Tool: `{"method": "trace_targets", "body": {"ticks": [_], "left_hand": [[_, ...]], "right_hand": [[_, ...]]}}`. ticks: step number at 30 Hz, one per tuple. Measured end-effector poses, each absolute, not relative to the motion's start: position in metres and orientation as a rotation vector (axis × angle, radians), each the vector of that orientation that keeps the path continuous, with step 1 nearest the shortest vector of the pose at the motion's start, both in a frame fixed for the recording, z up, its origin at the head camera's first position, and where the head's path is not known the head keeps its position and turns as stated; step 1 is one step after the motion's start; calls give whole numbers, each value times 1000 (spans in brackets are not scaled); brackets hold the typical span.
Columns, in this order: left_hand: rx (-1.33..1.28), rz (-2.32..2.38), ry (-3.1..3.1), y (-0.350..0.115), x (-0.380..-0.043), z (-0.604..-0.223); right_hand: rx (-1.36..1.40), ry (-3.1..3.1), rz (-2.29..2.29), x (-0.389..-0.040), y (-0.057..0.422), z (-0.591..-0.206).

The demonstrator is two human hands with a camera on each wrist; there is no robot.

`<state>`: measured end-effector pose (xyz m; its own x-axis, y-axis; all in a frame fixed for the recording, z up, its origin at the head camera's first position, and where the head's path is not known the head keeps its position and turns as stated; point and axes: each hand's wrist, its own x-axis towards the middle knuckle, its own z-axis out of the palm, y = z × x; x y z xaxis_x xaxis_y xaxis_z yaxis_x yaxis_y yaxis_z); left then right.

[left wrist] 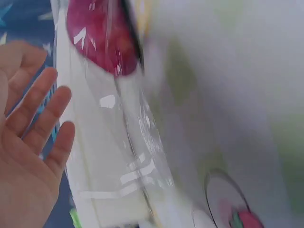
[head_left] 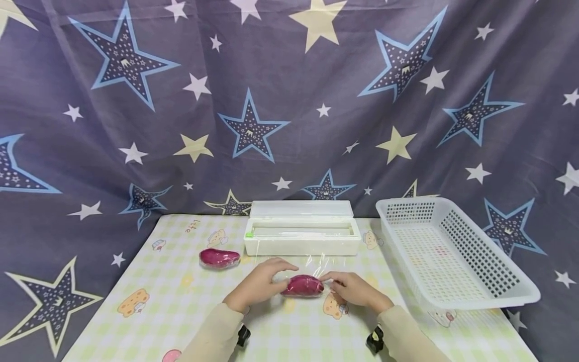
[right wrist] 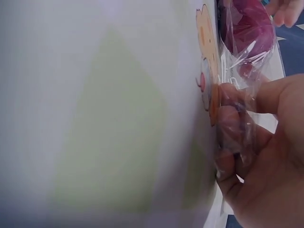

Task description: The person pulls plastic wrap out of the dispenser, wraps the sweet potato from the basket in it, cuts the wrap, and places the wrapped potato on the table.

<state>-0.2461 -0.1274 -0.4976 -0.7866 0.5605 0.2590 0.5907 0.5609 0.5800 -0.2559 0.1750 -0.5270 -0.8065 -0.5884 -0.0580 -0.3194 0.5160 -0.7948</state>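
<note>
A purple-red sweet potato (head_left: 304, 285) lies on the table between the hands, with clear cling film (right wrist: 244, 78) around it and trailing from its side. My left hand (head_left: 260, 284) is beside its left end; in the left wrist view the fingers (left wrist: 50, 114) are extended, apart from the film. On the other side my right hand (head_left: 355, 290) has its thumb and curled fingers at the loose film, gripping it in the right wrist view. Behind them stands a white cling film box (head_left: 302, 247) with its lid raised and film coming over its front.
A second sweet potato (head_left: 219, 258), wrapped in film, lies at the left of the checked tablecloth (head_left: 176, 301). To the right is a white plastic basket (head_left: 470, 304) with perforated sides. A star-patterned curtain (head_left: 289, 166) hangs right behind the table.
</note>
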Motion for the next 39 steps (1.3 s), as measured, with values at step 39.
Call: {"method": "trace_targets", "body": {"ticks": [39], "left_hand": [[-1101,-1140,-2846,-110,-250,-515]], "right_hand": [[-1149,2758,-1074,-237,137,-495]]}}
